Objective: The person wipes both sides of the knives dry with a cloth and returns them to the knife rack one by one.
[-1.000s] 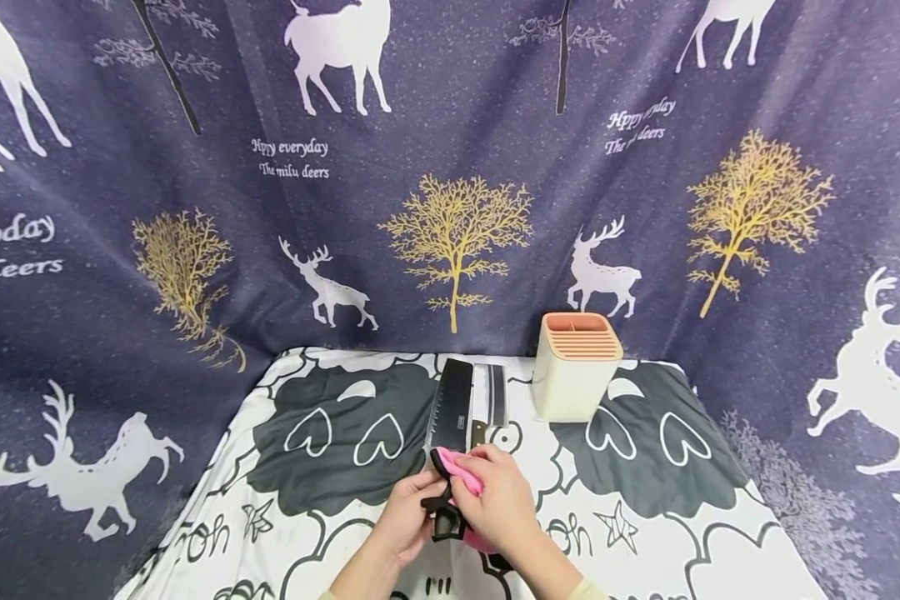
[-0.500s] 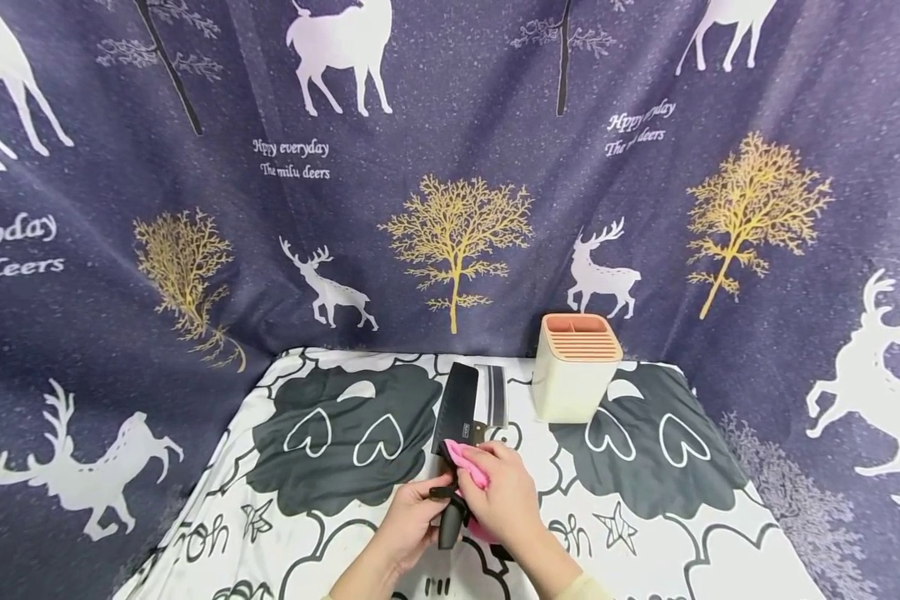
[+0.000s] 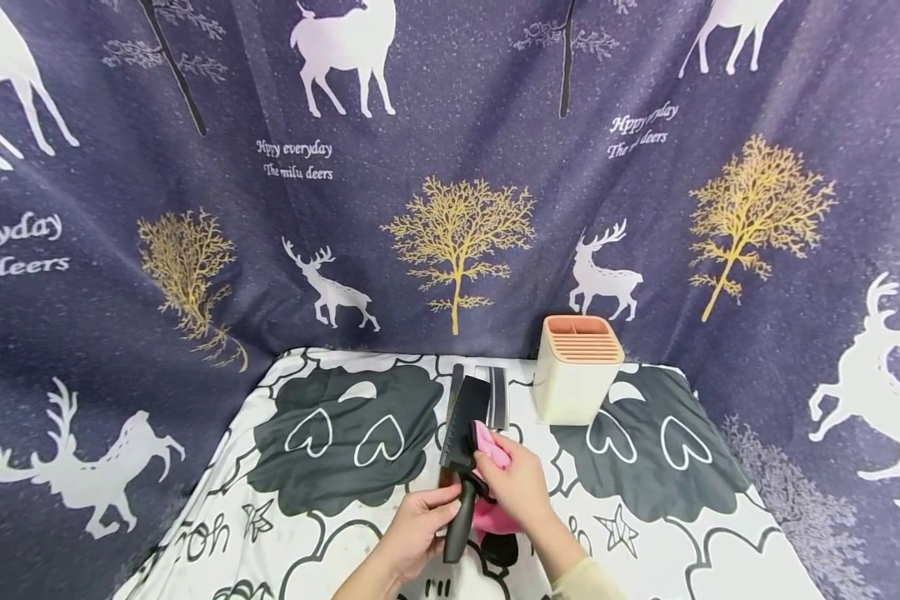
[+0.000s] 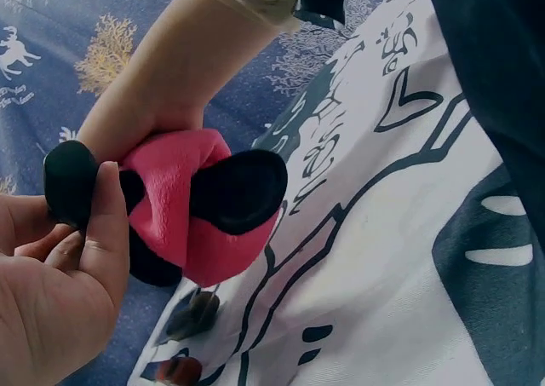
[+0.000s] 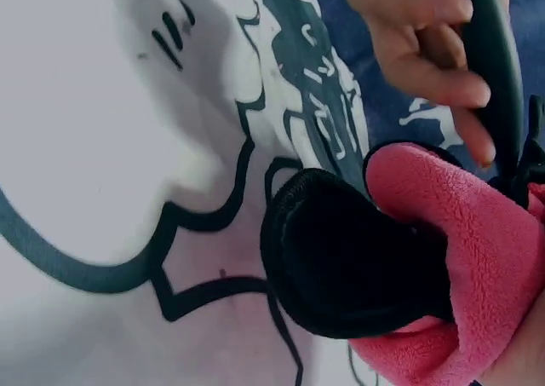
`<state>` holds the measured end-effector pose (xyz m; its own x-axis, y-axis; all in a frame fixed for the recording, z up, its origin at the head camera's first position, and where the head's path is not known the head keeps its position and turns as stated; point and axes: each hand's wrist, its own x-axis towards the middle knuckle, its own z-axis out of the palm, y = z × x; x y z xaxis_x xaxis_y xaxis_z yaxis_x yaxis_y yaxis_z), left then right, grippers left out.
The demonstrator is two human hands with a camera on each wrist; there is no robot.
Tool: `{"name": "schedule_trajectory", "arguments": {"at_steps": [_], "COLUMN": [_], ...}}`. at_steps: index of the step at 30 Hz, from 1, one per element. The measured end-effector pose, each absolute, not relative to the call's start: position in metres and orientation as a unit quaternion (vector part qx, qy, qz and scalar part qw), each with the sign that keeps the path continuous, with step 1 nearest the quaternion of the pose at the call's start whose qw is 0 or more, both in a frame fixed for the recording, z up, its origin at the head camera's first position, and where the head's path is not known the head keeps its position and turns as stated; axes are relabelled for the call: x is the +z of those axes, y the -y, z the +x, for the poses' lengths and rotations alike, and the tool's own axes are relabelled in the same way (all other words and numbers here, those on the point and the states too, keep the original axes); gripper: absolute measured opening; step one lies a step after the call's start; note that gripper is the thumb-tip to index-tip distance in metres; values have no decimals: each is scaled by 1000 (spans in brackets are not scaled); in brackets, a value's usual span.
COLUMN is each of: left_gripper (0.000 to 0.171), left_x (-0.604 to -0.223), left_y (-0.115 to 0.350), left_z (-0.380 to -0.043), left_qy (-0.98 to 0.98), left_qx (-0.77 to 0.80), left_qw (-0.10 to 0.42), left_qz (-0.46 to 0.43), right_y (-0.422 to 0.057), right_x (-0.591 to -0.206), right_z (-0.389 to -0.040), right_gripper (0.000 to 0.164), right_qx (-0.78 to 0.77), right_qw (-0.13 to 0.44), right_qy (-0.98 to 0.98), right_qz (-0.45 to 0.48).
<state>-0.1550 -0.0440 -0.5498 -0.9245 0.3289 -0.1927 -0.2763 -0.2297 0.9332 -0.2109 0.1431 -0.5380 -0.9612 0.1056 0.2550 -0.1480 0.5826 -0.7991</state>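
My left hand grips the black handle of a broad, dark-bladed kitchen knife, whose blade points away from me. In the left wrist view the thumb and fingers pinch the butt of that handle. Bunched in my right hand is a pink cloth with black patches, held against the right side of the blade near its base. The right wrist view has the cloth close up, beside the left fingers on the handle. The cloth's contact with the blade is partly hidden.
Behind the held knife lie other knives: one blade just left of it, another pale-edged blade to its right. A cream knife block with an orange slotted top stands at back right. A patterned cloth covers the table, with a curtain behind.
The knife has shifted to the right and its handle has swung into fuller view. My right hand and the cloth have moved right too. Another blade now shows behind it on the left.
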Motion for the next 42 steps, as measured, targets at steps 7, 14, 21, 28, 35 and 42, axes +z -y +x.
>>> {"name": "schedule_trajectory", "arguments": {"at_steps": [7, 14, 21, 28, 35, 42], "left_gripper": [48, 48, 50, 50, 52, 54], "left_x": [-553, -549, -552, -551, -548, -551], "left_y": [37, 34, 36, 36, 37, 40], "left_z": [-150, -151, -158, -159, -157, -158], "left_qy": [-605, -602, -586, -573, -556, -541], "left_qx": [769, 771, 782, 790, 797, 802], "left_qw": [205, 206, 210, 214, 234, 252], "left_qz": [39, 34, 32, 36, 33, 30], "right_y": [-154, -154, -149, -149, -147, -145], "right_x": [-549, -557, -553, -549, -551, -554], "right_z": [-224, -227, -220, -216, -213, -212], "right_gripper": [36, 26, 15, 12, 19, 12], "right_qx": [539, 663, 704, 695, 725, 743], "right_qw": [109, 12, -47, -59, -63, -56], "right_qy": [833, 739, 702, 714, 682, 665], "right_qz": [-59, -118, -93, -65, -67, -58]}}
